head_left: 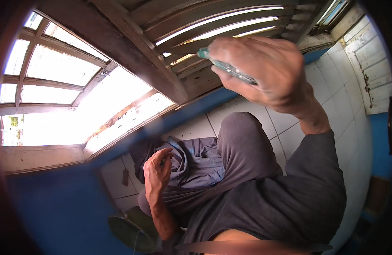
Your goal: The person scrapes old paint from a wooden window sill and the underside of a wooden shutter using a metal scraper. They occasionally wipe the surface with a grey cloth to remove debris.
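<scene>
My right hand (268,72) is raised at the upper right, its fingers wrapped round a green-handled tool (230,70). From the handle a thin dark blade points left, against the slats of a wooden louvred shutter (179,25); whether its tip touches them I cannot tell. Lower and to the left, my left hand (157,170) hangs over my folded leg with its fingers curled together. Anything inside those fingers is hidden. Just beside that hand lies a crumpled grey-blue cloth (200,157).
A wooden window frame with panes (62,68) stands at the left, bright light behind it. Below runs a blue wall (51,204). White floor tiles (196,129) surround my legs, with a small brown piece (125,177) on them. A dark greenish round object (130,229) sits lower left.
</scene>
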The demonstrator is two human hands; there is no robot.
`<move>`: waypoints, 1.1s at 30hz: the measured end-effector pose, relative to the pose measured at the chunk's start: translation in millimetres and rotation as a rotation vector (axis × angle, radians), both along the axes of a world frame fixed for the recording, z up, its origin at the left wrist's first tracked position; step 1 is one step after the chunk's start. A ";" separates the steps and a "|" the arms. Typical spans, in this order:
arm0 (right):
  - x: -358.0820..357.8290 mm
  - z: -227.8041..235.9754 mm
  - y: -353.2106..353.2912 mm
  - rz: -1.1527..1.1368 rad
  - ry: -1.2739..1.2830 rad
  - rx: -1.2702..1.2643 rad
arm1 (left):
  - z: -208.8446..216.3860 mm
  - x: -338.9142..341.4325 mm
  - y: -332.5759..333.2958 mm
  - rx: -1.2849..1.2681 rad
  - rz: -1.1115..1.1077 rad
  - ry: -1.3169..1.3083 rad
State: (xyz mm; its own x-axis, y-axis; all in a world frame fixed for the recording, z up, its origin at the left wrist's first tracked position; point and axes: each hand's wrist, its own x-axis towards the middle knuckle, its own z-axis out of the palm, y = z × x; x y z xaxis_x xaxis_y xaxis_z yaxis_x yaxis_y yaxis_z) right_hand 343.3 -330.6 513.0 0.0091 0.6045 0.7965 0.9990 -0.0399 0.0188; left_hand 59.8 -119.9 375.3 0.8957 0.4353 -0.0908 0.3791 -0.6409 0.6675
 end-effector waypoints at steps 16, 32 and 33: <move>13.8 9.7 21.1 0.036 -0.211 -0.003 | -3.0 2.5 1.9 0.047 -0.001 -0.061; 40.9 0.6 50.7 -0.034 -0.078 -0.200 | -14.1 0.2 8.5 0.044 -0.013 -0.048; 48.0 4.0 53.0 -0.003 -0.053 -0.172 | -13.1 3.0 10.0 0.019 -0.004 -0.057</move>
State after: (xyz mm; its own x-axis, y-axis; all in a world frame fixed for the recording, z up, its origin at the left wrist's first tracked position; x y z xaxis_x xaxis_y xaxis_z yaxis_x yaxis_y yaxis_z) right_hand 391.3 -277.6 517.1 -0.0283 0.7319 0.6808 0.9963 -0.0347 0.0787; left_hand 62.8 -109.9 362.1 0.9007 0.4333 -0.0313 0.3384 -0.6547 0.6759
